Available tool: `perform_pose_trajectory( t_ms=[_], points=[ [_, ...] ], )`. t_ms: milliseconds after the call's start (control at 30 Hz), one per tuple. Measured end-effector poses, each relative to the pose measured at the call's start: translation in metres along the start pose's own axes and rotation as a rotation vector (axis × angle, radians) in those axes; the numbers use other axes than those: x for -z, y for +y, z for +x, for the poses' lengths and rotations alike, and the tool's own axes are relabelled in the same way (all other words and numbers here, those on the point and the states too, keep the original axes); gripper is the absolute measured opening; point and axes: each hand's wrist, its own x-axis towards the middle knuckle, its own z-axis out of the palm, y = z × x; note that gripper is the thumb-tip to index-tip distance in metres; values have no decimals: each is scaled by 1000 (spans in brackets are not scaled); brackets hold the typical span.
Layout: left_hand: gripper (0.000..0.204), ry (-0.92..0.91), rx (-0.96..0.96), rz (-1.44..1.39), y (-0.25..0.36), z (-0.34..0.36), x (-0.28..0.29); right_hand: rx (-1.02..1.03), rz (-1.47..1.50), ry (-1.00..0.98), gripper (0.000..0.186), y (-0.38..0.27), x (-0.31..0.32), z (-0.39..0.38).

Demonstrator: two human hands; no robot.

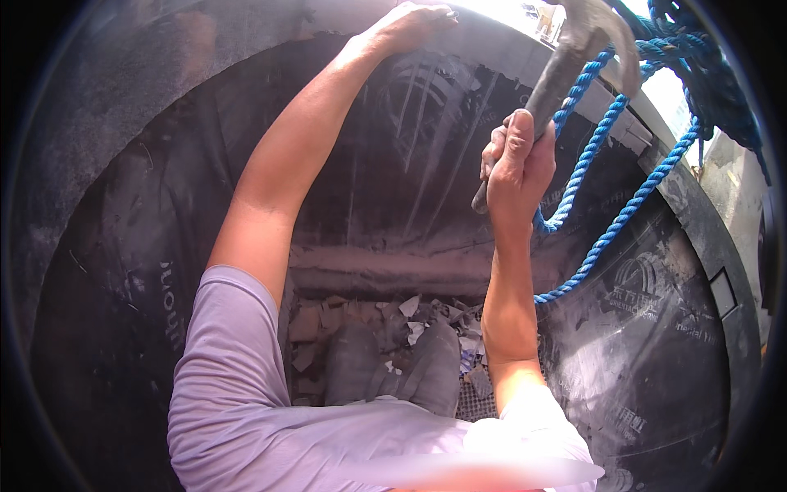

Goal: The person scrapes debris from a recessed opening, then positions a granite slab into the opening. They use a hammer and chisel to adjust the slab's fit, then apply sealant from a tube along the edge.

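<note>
Work site, type undetermined; pit-like enclosure lined with dark printed sheeting; curved rim seen at upper left; broken debris strewn at lower centre; blue rope hung at upper right.

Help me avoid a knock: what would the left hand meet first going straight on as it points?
Probably the grey rim just past the left hand, then perhaps the hammer; depth is unclear.

Blue rope, grey hammer, lavender shirt, black white-printed lining
</note>
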Motion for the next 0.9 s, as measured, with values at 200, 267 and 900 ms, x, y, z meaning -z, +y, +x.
perform_pose_trajectory(
  t_ms=[200, 267, 900],
  points=[
    [36, 41, 16, 33, -11, -4, -11, 373, 140, 72, 39, 9, -20, 16],
    [34, 25, 42, 21, -8, -4, -18, 127, -252, 27, 47, 44, -15, 19],
    [29, 107, 15, 151, -28, -7, -31, -225, -575, -140, 47, 37, -1, 31]
  ],
)
